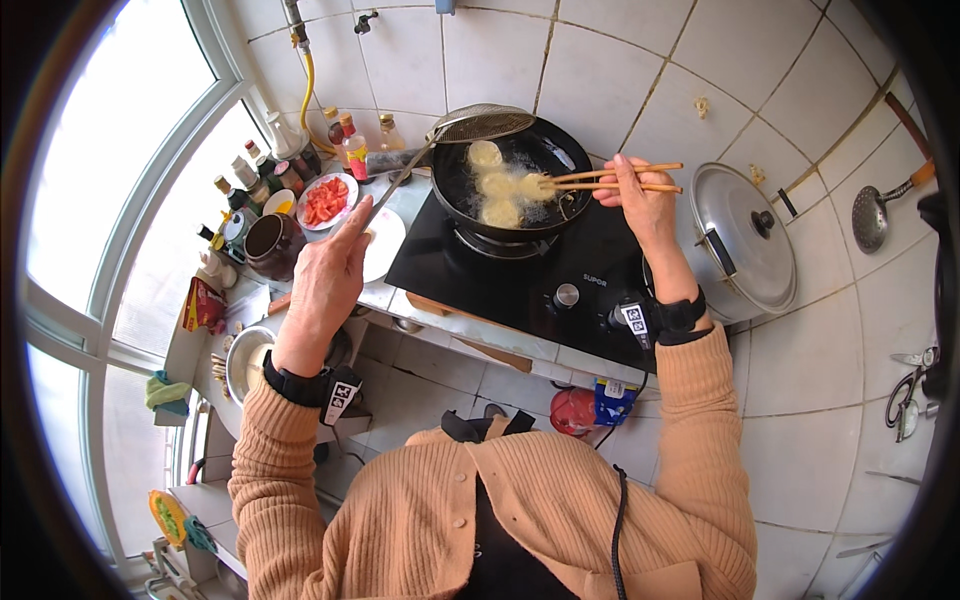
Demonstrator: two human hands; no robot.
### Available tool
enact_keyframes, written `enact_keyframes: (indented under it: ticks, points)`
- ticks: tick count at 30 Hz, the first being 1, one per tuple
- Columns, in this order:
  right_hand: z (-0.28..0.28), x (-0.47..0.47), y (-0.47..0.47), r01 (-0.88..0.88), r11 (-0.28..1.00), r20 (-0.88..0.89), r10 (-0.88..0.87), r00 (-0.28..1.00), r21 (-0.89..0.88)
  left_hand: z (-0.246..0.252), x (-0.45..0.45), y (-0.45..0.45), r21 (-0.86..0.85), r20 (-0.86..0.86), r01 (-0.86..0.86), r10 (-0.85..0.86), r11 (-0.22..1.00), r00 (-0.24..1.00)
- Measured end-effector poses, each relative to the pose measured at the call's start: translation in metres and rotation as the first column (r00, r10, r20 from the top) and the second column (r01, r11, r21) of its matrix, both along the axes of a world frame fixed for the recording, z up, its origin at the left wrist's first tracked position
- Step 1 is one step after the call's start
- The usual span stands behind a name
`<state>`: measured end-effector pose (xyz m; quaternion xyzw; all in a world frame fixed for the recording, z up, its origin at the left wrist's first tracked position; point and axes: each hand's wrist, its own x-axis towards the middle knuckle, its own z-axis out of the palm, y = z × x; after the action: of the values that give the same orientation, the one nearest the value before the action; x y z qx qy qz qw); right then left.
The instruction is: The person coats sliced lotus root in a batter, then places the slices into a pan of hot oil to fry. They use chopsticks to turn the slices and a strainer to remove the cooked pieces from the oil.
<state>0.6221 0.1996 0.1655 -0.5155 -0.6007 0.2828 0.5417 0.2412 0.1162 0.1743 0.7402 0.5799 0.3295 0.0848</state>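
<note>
My left hand (330,262) grips the long handle of a wire mesh skimmer (487,124), whose basket is over the far rim of a black wok (450,199). Several pale battered rounds (501,212) bubble in oil inside the wok. A pair of wooden chopsticks (645,178) is in my right hand (637,196). Their tips touch the rightmost round (535,187). The wok rests on a burner of the black gas cooktop (480,259).
Left of the wok stand a plate of chopped tomato (327,201), a white plate (386,244), a brown crock (274,244) and several bottles (352,142). A large lidded aluminium pot (742,232) occupies the right side. A metal bowl (247,360) sits near my left forearm.
</note>
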Motion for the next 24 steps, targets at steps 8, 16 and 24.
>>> enact_keyframes:
  ticks: [8, 16, 24]
  points:
    - [-0.016, -0.003, -0.005, -0.025, 0.994, 0.070, 0.018, 0.997, 0.111, -0.001, 0.016, 0.006, 0.013, 0.067, 0.132, -0.133, 0.991, 0.989]
    - [0.006, 0.018, -0.063, 0.151, 0.969, 0.042, -0.162, 0.986, 0.196, 0.000, 0.062, 0.022, -0.132, -0.036, 0.257, -0.264, 0.957, 0.964]
    - [0.003, 0.019, -0.088, 0.216, 0.897, -0.001, -0.234, 0.972, 0.385, -0.022, 0.100, 0.038, -0.161, -0.075, 0.299, -0.314, 0.941, 0.947]
